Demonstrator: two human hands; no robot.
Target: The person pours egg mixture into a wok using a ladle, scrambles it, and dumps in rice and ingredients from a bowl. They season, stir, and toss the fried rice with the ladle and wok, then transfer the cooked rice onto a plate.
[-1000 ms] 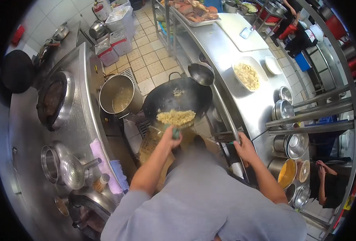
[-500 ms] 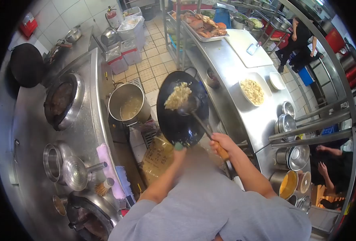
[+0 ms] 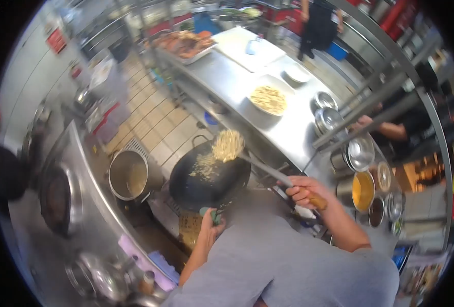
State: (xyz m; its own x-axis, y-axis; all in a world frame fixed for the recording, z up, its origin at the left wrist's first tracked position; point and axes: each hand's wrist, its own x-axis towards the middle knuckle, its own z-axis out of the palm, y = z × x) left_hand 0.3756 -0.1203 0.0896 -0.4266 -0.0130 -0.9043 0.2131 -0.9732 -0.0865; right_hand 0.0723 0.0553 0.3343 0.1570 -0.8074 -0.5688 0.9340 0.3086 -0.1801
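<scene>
My left hand [image 3: 211, 225] is closed round a green cloth at the near edge of a black wok [image 3: 206, 189], which is tilted and holds some scattered rice-like food. In my right hand [image 3: 303, 193] is the wooden handle of a long ladle [image 3: 269, 170]. The ladle's bowl, heaped with the pale yellow food [image 3: 228, 145], is over the wok's far right rim. Beyond it on the steel counter [image 3: 227, 84] sits a white oval dish with similar food [image 3: 268, 100].
A large steel pot [image 3: 128, 175] stands left of the wok, beside the stove counter [image 3: 91, 179]. The right side holds steel bowls [image 3: 361, 153] and a pot of yellow contents [image 3: 363, 191]. Co-workers stand at the back [image 3: 319, 25] and right [image 3: 390, 129].
The wok has tilted back down and sits lower and to the left. The ladle has been raised out of it, full of food. The whole view has turned.
</scene>
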